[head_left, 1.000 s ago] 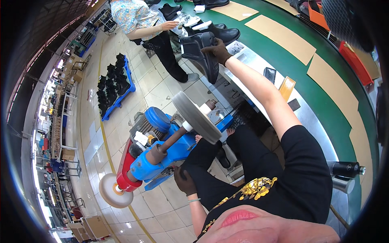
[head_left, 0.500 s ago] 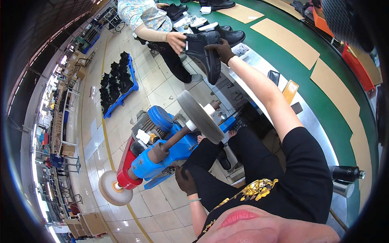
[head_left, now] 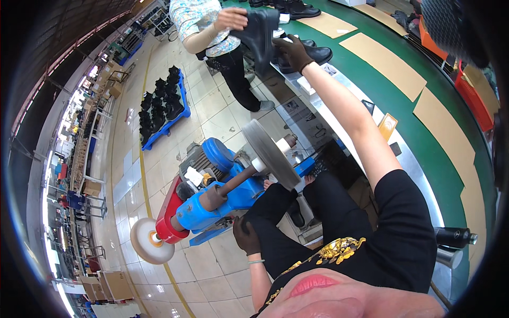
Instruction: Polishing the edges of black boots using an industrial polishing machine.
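Right hand, upper centre, loosely spread beside black boot; co-worker's hand holds it. Handover looks nearly done. Left hand: grip unclear.

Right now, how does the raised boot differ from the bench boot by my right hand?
The raised boot is in the air at a co-worker's hand; the bench boot rests on the bench. The raised boot's toe points down the picture, the bench boot's rightward. Both are black.
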